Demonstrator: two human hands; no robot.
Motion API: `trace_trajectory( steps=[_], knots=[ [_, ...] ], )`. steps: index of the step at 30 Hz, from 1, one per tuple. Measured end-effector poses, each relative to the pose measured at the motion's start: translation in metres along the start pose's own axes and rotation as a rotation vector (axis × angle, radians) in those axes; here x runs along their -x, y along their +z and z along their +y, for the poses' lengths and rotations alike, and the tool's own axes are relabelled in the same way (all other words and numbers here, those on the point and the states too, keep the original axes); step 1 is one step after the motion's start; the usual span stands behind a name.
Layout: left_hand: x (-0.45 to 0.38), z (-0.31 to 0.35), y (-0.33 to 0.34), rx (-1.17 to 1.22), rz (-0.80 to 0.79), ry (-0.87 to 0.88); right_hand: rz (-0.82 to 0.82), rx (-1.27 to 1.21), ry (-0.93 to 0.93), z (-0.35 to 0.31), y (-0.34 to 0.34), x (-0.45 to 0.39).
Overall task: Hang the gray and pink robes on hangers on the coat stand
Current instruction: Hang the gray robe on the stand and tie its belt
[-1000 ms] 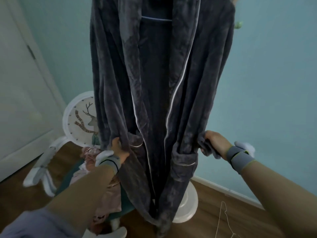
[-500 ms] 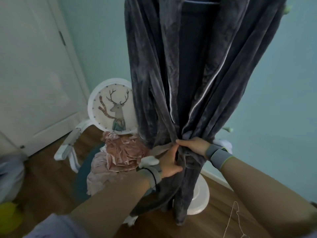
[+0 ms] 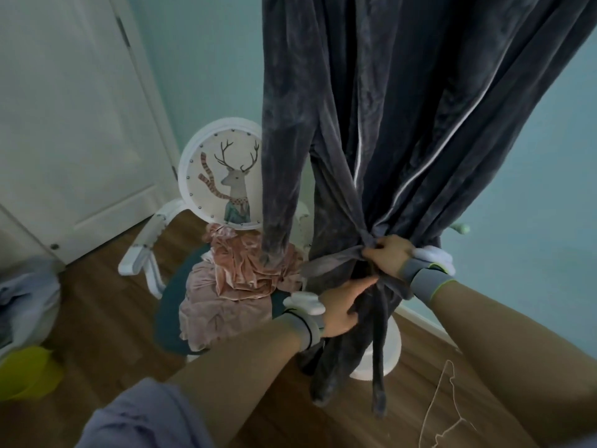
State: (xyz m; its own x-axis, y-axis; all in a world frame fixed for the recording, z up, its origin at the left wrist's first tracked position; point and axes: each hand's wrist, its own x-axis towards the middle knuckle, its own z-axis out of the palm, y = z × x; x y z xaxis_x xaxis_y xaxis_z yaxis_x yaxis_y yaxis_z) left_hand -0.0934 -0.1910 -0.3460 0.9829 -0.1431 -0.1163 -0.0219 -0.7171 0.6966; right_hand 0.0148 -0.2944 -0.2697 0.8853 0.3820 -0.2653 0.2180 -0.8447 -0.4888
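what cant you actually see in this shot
Head view, the only one:
- Hanger and stand hook holding the gray robe: cut off by the top edge.
- Left hand fingers: buried in the robe's folds.
- Pink robe on the chair: partly covered by a gray sleeve.
- Wire hanger on the floor: cut off by the bottom edge.

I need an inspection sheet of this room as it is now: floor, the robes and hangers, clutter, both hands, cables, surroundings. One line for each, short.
Surface: wooden floor, with a dark teal rug under the chair.
Job's things: gray robe hangs in front of the white stand base, gathered at the waist; pink robe lies crumpled on the deer chair; wire hanger lies on the floor.
Clutter: yellow-green object and gray-blue cloth at left.
Grippers: left hand and right hand both grip the robe's belt.
Cables: nothing seen.
Surroundings: white door, light blue wall.
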Motion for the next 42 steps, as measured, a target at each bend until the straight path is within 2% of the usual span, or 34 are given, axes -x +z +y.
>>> trace_trajectory(
  steps=[2, 4, 5, 7, 12, 16, 18, 20, 23, 25, 27, 28, 30, 32, 34, 36, 38, 40, 42],
  knots=[
    [-0.005, -0.029, 0.003, 0.006, 0.113, -0.114, 0.043, -0.028, 0.038, 0.006, -0.005, -0.004],
    [-0.019, -0.066, 0.000, 0.022, 0.215, -0.345, 0.046, -0.033, 0.053, 0.011, -0.004, -0.011],
    [-0.030, -0.081, -0.003, 0.052, 0.222, -0.427, 0.045, -0.024, 0.052, 0.012, -0.002, -0.015],
    [-0.049, -0.094, -0.014, 0.091, 0.187, -0.463, 0.028, 0.005, 0.033, 0.010, 0.003, -0.017],
    [-0.083, -0.098, -0.018, -0.200, -0.046, -0.528, 0.037, 0.009, 0.002, 0.011, 0.014, -0.021],
    [-0.063, -0.080, 0.028, -0.064, -0.367, -0.501, 0.001, 0.126, -0.017, 0.016, 0.019, -0.019],
    [-0.047, -0.060, 0.057, -0.043, -0.435, -0.496, 0.012, 0.187, -0.049, 0.016, 0.023, -0.015],
    [-0.043, -0.046, 0.060, -0.068, -0.363, -0.502, 0.029, 0.194, -0.067, 0.016, 0.019, -0.010],
    [-0.047, -0.041, 0.019, -0.139, -0.061, -0.561, 0.067, 0.106, -0.060, 0.021, -0.007, -0.004],
    [-0.053, -0.042, -0.019, -0.230, 0.041, -0.636, 0.075, 0.043, -0.054, 0.023, -0.029, -0.002],
    [-0.056, -0.020, -0.047, -0.177, 0.091, -0.670, 0.106, -0.013, -0.056, 0.033, -0.055, 0.010],
    [-0.055, -0.013, -0.053, -0.068, 0.114, -0.681, 0.098, -0.021, -0.059, 0.037, -0.060, 0.011],
    [-0.059, 0.005, -0.064, 0.084, 0.144, -0.645, 0.161, -0.043, -0.044, 0.045, -0.078, 0.012],
    [-0.063, 0.027, -0.067, 0.112, 0.139, -0.621, 0.315, -0.107, 0.030, 0.055, -0.106, 0.019],
    [-0.065, 0.049, -0.066, 0.111, 0.157, -0.613, 0.456, -0.263, 0.118, 0.065, -0.139, 0.027],
    [-0.071, 0.067, -0.061, -0.007, 0.196, -0.548, 0.544, -0.523, 0.120, 0.068, -0.172, 0.038],
    [-0.082, 0.086, -0.054, -0.109, 0.278, -0.362, 0.588, -0.717, 0.045, 0.062, -0.196, 0.047],
    [-0.094, 0.112, -0.045, -0.119, 0.361, -0.095, 0.591, -0.860, -0.055, 0.047, -0.210, 0.054],
    [-0.108, 0.138, -0.035, -0.089, 0.307, 0.103, 0.547, -0.961, -0.155, 0.032, -0.219, 0.061]
  ],
)
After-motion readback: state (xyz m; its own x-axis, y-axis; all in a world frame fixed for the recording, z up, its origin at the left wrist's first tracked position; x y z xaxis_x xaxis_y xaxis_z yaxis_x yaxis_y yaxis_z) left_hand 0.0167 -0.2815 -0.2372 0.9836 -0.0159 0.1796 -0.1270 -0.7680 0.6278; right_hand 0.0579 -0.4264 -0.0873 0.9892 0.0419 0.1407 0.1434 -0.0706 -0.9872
